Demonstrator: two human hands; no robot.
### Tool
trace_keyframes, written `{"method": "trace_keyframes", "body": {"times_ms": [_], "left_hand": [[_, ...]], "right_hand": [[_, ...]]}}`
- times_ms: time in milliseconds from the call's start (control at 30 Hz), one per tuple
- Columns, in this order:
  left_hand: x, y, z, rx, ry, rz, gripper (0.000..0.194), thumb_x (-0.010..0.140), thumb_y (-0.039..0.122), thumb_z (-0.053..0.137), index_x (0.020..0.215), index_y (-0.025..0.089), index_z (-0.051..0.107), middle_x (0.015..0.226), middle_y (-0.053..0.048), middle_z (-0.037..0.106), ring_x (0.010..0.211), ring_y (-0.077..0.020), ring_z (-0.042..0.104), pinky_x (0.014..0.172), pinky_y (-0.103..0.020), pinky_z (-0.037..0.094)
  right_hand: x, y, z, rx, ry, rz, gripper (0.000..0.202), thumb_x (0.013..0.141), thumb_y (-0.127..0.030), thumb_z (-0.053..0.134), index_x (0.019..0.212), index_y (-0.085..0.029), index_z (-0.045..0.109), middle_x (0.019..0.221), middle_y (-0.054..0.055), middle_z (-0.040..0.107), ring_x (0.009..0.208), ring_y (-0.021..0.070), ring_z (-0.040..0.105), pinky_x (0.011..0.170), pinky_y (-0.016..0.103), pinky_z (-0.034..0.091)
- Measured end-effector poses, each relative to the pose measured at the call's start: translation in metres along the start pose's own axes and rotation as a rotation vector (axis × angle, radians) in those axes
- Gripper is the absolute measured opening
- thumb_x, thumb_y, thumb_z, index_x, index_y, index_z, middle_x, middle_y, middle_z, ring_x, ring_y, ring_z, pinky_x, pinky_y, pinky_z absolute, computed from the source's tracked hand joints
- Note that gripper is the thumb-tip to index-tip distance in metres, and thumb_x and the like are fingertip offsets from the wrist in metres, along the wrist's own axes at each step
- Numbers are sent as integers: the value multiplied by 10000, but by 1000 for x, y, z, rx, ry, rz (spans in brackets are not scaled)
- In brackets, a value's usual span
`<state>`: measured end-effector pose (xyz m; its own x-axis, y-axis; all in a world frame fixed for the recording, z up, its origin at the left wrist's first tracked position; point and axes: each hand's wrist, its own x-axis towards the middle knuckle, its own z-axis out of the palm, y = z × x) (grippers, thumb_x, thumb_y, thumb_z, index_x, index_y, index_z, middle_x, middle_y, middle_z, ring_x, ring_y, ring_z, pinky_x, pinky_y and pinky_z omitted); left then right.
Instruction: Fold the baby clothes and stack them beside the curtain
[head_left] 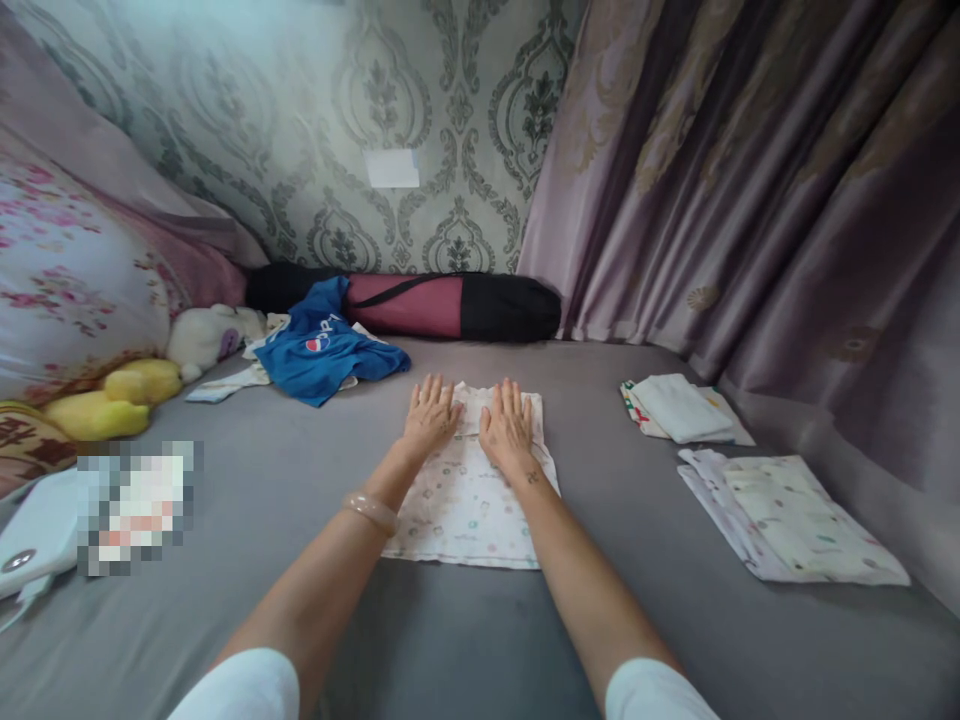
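A small white garment with a tiny print (472, 510) lies flat on the grey bed sheet (300, 480) in front of me. My left hand (433, 415) rests palm down at its upper left edge, fingers stretched forward. On its upper right part lies my right hand (508, 425), also flat with the fingers extended. Neither hand grips the cloth. Between the hands, a strip of the garment's top shows.
A blue shirt (315, 345) lies on other clothes at the back left, by a long black and maroon bag (420, 305). Folded cloths (682, 408) and folded printed clothes (802, 515) are at right. Yellow plush (112, 400), a pillow (75, 270) and a white device (49, 525) sit left.
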<state>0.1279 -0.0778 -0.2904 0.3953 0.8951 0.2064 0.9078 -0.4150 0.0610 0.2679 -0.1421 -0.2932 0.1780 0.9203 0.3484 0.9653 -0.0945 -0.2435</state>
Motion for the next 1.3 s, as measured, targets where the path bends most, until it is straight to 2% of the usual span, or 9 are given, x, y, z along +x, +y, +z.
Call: {"method": "trace_keyframes", "body": {"times_ms": [133, 267, 367, 567, 733, 933, 1133, 1200, 1300], "left_hand": [[10, 6, 14, 4, 14, 139, 589, 979, 394, 186, 1451, 81, 348, 1528, -128, 322, 1438, -275, 199, 1165, -429, 166], [17, 3, 29, -18, -92, 131, 621, 976, 429, 177, 1458, 65, 323, 1523, -145, 323, 1406, -292, 281, 1142, -447, 221], [20, 1, 31, -22, -126, 123, 633, 973, 444, 179, 1469, 67, 295, 1531, -148, 305, 1410, -299, 267, 1142, -448, 207], [21, -1, 12, -60, -176, 80, 626, 975, 448, 190, 1460, 73, 313, 1544, -156, 268, 1430, -271, 229, 1147, -422, 199], [2, -8, 7, -37, -105, -44, 639, 973, 444, 187, 1459, 47, 311, 1540, -174, 269, 1444, -290, 174, 1165, -446, 145], [-4, -17, 15, -192, -162, -61, 649, 957, 460, 245, 1443, 36, 318, 1530, -198, 280, 1438, -315, 181, 1149, -448, 182], [-2, -35, -6, -388, -223, -178, 627, 962, 403, 206, 1446, 11, 281, 1537, -224, 240, 1432, -272, 222, 1125, -378, 254], [-15, -44, -17, -385, -215, -182, 618, 951, 387, 253, 1438, 9, 296, 1520, -224, 287, 1421, -273, 256, 1118, -362, 265], [-45, -56, -31, -364, -202, -190, 597, 913, 382, 366, 1391, 25, 380, 1400, -231, 462, 1318, -286, 424, 1060, -348, 341]], "right_hand": [[5, 3, 4, 28, -57, -63, 569, 964, -317, 278, 1471, -62, 307, 1561, 120, 223, 1447, 248, 123, 1160, 429, 38], [6, 11, 13, 31, -229, -13, 573, 964, -324, 271, 1464, -46, 319, 1543, 131, 268, 1432, 247, 194, 1157, 423, 86], [6, 12, 15, 25, -246, -6, 579, 964, -326, 268, 1469, -47, 305, 1549, 125, 252, 1435, 243, 182, 1159, 421, 69], [9, 13, 5, 82, -234, 5, 563, 966, -320, 251, 1465, -69, 320, 1549, 114, 262, 1433, 227, 191, 1159, 411, 95], [11, 29, 2, -8, -30, 172, 572, 963, -301, 266, 1469, -35, 285, 1555, 160, 224, 1445, 268, 127, 1152, 473, 58], [12, 46, 9, -40, -186, 294, 578, 963, -317, 277, 1445, -4, 328, 1535, 188, 265, 1411, 294, 231, 1136, 422, 170], [10, 34, -8, -63, -140, 188, 581, 980, -353, 205, 1494, -84, 240, 1583, 143, 123, 1452, 269, 88, 1149, 460, 89], [8, 29, -9, -54, -238, 113, 588, 983, -375, 191, 1503, -101, 222, 1585, 128, 128, 1455, 257, 77, 1155, 450, 76], [8, 23, -9, -49, -438, 93, 594, 984, -393, 191, 1504, -109, 226, 1584, 120, 140, 1454, 266, 81, 1157, 456, 85]]}}
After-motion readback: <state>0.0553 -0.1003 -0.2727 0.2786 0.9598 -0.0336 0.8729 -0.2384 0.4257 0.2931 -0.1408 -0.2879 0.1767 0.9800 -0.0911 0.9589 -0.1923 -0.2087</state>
